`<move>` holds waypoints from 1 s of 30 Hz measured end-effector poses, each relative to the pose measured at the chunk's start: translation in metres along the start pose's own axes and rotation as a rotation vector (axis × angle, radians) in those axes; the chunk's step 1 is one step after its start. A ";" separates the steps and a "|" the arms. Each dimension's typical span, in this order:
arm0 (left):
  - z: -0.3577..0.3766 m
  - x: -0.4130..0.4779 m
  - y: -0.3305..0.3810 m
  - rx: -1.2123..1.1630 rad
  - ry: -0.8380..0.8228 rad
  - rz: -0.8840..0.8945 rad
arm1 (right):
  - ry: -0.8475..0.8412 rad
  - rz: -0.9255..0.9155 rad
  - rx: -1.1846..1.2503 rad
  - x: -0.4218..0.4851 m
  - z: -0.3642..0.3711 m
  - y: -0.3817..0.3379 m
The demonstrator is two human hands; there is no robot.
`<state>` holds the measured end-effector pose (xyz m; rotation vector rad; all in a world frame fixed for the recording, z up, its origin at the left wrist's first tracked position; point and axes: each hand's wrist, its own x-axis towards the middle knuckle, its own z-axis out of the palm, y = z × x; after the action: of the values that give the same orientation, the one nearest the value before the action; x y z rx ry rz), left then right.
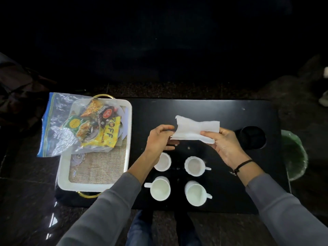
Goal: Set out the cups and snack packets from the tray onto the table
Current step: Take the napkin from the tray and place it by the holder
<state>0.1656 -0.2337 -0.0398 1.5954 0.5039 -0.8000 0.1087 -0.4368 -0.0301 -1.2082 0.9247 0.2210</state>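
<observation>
View from above onto a dark table (pixel 230 110). A white tray (pixel 85 186) with gold handles sits at its left end.

Four white cups stand on the table to the right of the tray, in two rows of two. The far pair is one cup (pixel 163 161), partly hidden by the left wrist, and another (pixel 194 166) further from the tray. The near pair is a cup (pixel 159 188) and one more (pixel 195 192). As far as can be seen, no cups are left in the tray, so that part of the task looks finished.

The snack packets (pixel 99 128), yellow, green and red, are not yet set out. They lie inside a clear plastic bag (pixel 56 125) across the far end of the tray, and the bag hangs over the tray's left rim.

Both hands are to the right of the tray, above the far cups, well apart from the packets. The left hand (pixel 159 137) pinches one end of a white paper napkin (pixel 195 128) between thumb and fingers. The right hand (pixel 223 144) grips the other end, thumb on top and fingers curled beneath. The napkin is stretched between them just above the table.

The left hand is the one closer to the tray.
</observation>
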 end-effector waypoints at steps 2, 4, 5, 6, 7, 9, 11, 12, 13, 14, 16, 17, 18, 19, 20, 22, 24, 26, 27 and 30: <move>0.020 0.000 0.002 0.070 -0.029 0.005 | 0.095 -0.055 -0.058 0.000 -0.025 -0.004; 0.038 -0.001 0.003 0.109 -0.058 0.008 | 0.184 -0.101 -0.147 0.000 -0.048 -0.007; 0.049 -0.002 0.004 0.126 -0.078 0.008 | 0.225 -0.115 -0.187 0.000 -0.061 -0.009; 0.059 -0.003 0.005 0.143 -0.098 0.007 | 0.263 -0.131 -0.225 -0.001 -0.073 -0.012; 0.068 -0.003 0.005 0.161 -0.116 0.005 | 0.304 -0.151 -0.261 -0.002 -0.085 -0.016; 0.086 -0.005 0.006 0.191 -0.149 0.004 | 0.390 -0.214 -0.370 -0.008 -0.105 -0.024; 0.103 -0.006 0.007 0.217 -0.180 0.000 | 0.461 -0.272 -0.502 -0.015 -0.123 -0.033; 0.111 -0.006 0.007 0.227 -0.196 -0.002 | 0.484 -0.291 -0.555 -0.018 -0.132 -0.036; 0.118 -0.007 0.007 0.237 -0.210 -0.004 | 0.504 -0.301 -0.602 -0.021 -0.139 -0.039; 0.123 -0.007 0.007 0.245 -0.220 -0.003 | 0.522 -0.305 -0.645 -0.023 -0.144 -0.041; 0.134 -0.008 0.006 0.258 -0.234 0.003 | 0.541 -0.312 -0.705 -0.026 -0.155 -0.043; 0.136 -0.008 0.007 0.258 -0.234 0.011 | 0.530 -0.321 -0.732 -0.027 -0.157 -0.044; 0.140 -0.008 0.007 0.261 -0.236 0.018 | 0.525 -0.329 -0.754 -0.028 -0.161 -0.044; 0.142 -0.008 0.007 0.264 -0.236 0.024 | 0.525 -0.337 -0.771 -0.028 -0.162 -0.044; 0.144 -0.007 0.008 0.268 -0.236 0.028 | 0.527 -0.345 -0.786 -0.027 -0.164 -0.044; 0.148 -0.007 0.008 0.276 -0.235 0.032 | 0.536 -0.366 -0.809 -0.025 -0.166 -0.043; 0.149 -0.007 0.008 0.283 -0.230 0.031 | 0.540 -0.377 -0.833 -0.023 -0.166 -0.043; 0.150 -0.007 0.008 0.288 -0.228 0.031 | 0.525 -0.357 -0.833 -0.018 -0.166 -0.043; 0.150 -0.007 0.008 0.290 -0.227 0.031 | 0.507 -0.340 -0.846 -0.015 -0.165 -0.042; 0.151 -0.007 0.006 0.295 -0.222 0.028 | 0.438 -0.303 -0.868 -0.005 -0.159 -0.039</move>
<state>0.1325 -0.3814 -0.0371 1.7504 0.2094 -1.0520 0.0508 -0.5880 -0.0074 -2.2455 1.0345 0.1101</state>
